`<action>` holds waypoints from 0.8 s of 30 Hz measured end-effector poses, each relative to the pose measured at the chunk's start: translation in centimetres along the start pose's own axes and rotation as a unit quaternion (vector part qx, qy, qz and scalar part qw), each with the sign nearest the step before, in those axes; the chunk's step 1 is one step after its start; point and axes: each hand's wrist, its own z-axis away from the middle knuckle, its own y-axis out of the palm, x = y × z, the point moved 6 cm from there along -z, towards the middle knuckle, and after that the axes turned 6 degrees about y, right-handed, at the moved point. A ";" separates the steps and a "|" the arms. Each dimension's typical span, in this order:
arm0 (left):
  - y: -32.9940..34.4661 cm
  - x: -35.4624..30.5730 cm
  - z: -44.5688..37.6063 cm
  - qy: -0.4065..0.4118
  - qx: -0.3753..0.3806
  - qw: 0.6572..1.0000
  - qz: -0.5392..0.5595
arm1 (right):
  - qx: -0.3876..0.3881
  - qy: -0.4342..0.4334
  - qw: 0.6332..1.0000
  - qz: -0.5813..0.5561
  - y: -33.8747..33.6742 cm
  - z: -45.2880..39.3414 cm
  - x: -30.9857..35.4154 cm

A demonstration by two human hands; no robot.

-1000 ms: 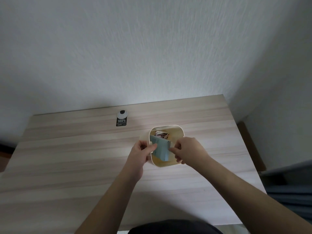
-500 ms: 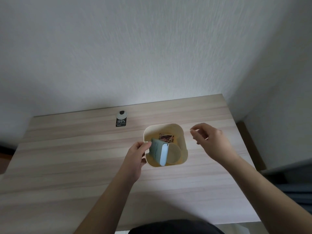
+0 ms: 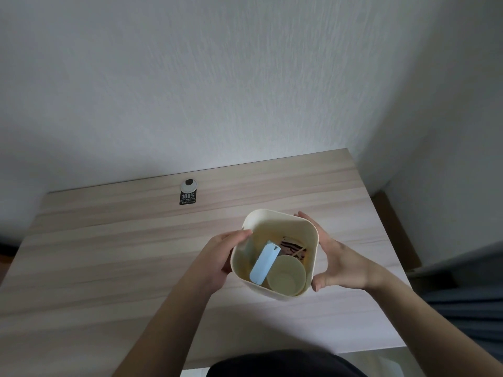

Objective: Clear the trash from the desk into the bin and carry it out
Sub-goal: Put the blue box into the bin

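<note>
The cream bin (image 3: 277,221), a small rounded-square tub, is above the wooden desk (image 3: 109,257), right of centre. Inside it lie a light blue carton (image 3: 264,263), a cream paper cup (image 3: 285,276) and a brown striped wrapper (image 3: 292,247). My left hand (image 3: 217,257) grips the bin's left wall, thumb near the rim. My right hand (image 3: 340,262) wraps around the right wall, fingers reaching round the far corner and thumb at the near corner. The bin looks larger and closer than before, and its base is hidden.
A black and white label (image 3: 187,195) with "100%" on it lies flat near the desk's back edge. White walls close in behind and on the right. Past the right edge of the desk is a dark grey surface (image 3: 468,289).
The blue carton has dropped into the bin. My left hand let go of it and took the bin's left side. My right hand came in to the right side. The bin rose towards me.
</note>
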 end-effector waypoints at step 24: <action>2.7 1.0 5.4 0.138 0.043 0.967 -0.210 | -0.093 -0.075 0.981 -0.153 -1.0 2.7 1.5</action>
